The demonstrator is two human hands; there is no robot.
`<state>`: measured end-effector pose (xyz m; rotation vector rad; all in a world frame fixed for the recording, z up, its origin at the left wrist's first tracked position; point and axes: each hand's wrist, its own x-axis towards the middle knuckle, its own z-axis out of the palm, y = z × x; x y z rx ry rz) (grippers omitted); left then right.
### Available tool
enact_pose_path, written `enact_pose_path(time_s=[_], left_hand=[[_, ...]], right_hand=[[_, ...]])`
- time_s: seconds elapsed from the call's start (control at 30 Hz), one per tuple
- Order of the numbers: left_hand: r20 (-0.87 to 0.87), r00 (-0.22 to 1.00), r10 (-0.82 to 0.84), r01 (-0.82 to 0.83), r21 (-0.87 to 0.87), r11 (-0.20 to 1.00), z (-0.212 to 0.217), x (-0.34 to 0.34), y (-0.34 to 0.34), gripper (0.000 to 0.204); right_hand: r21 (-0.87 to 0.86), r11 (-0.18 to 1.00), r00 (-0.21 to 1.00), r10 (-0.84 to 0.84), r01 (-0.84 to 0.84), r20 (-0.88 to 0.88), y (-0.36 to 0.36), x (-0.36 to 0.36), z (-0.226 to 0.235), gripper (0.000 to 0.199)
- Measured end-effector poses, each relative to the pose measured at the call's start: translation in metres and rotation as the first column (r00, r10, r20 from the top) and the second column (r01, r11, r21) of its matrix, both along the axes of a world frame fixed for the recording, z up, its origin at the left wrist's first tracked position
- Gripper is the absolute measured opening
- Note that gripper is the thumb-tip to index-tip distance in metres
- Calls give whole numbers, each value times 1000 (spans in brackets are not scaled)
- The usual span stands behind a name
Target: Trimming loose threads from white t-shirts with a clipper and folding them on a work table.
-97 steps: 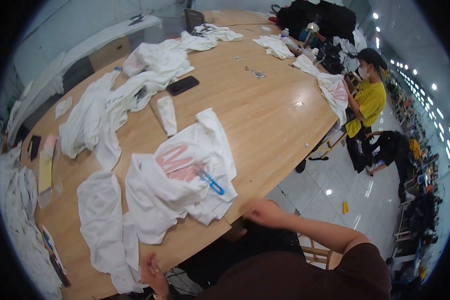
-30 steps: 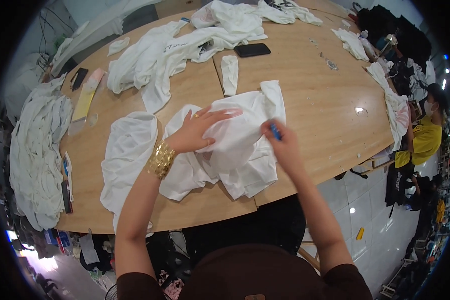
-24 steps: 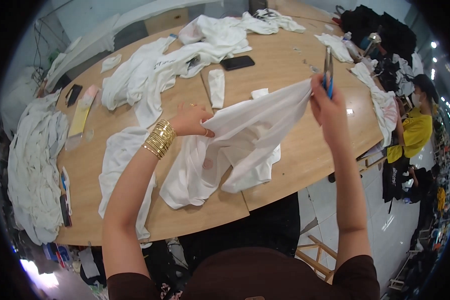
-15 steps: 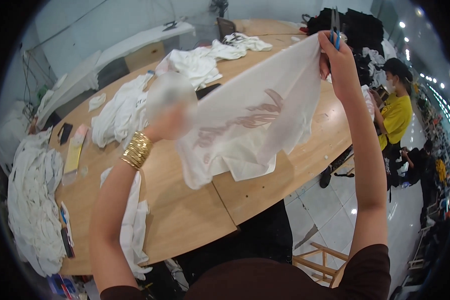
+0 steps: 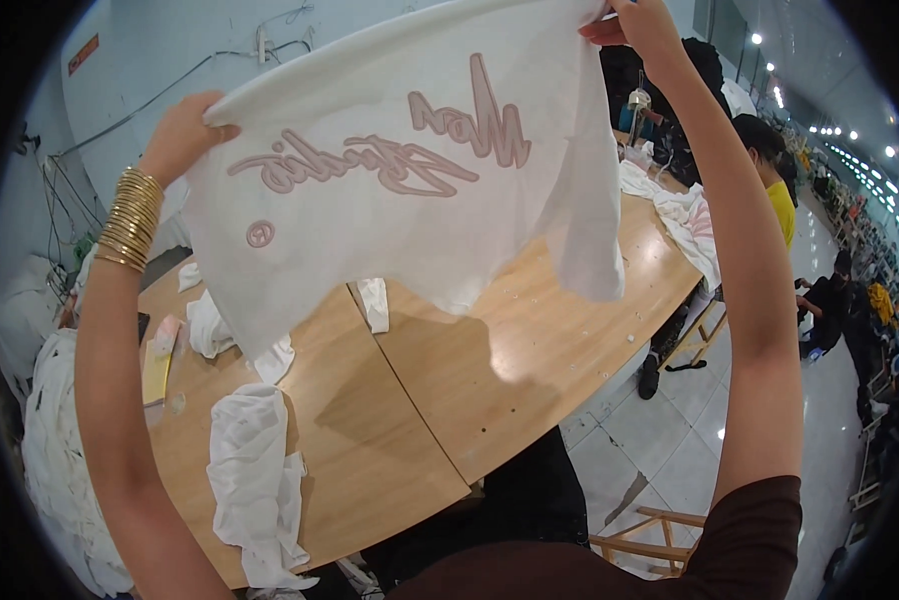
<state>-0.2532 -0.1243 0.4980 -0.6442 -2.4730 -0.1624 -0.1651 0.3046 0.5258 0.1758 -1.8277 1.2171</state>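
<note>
Holding white cloth [image 5: 370, 215] aloft | left hand [image 5: 185, 135] pinching one corner | right hand [image 5: 642, 35], cropped, seemingly another | wooden table [image 5: 510, 375] | tiled floor [image 5: 610, 450]

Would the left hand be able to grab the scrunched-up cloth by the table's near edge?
Probably not without letting go: the left hand grips the raised white garment, though nothing covers the scrunched-up cloth.
</note>
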Motion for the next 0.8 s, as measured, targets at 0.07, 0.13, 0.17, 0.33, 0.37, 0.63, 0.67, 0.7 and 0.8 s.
enact_pose_path(time_s=[0.07,0.13,0.17,0.33,0.37,0.63,0.67,0.7,0.8], left_hand=[[-75,993,90,-92,-19,996,8,-3,-19,26],[-164,959,233,-246,-70,967,12,-5,-40,30],[-158,955,252,-266,-70,962,14,-8,-47,30],[-495,770,401,-200,409,890,-1,-23,-57,31],[-370,889,272,9,607,795,-19,-9,-54,28],[47,981,189,-182,564,806,-327,122,-124,37],[151,963,222,-268,513,815,-357,141,-130,42],[186,957,222,-287,500,817,-378,160,-135,42],[475,796,376,-584,435,686,-413,197,-149,45]], right_hand=[[48,999,1000,-27,26,5,-7,-2,6,25],[78,996,999,-36,33,29,-16,-10,10,26],[110,992,997,-61,55,53,-21,-15,11,26],[331,926,969,226,-182,-100,34,-45,22,27],[70,577,564,813,-814,-145,19,-20,9,28],[76,839,620,335,-539,709,-54,118,-262,12],[149,755,447,207,-639,870,-53,130,-295,9],[149,739,430,206,-657,879,-51,141,-325,8],[76,862,399,152,-502,904,-32,157,-371,7]])
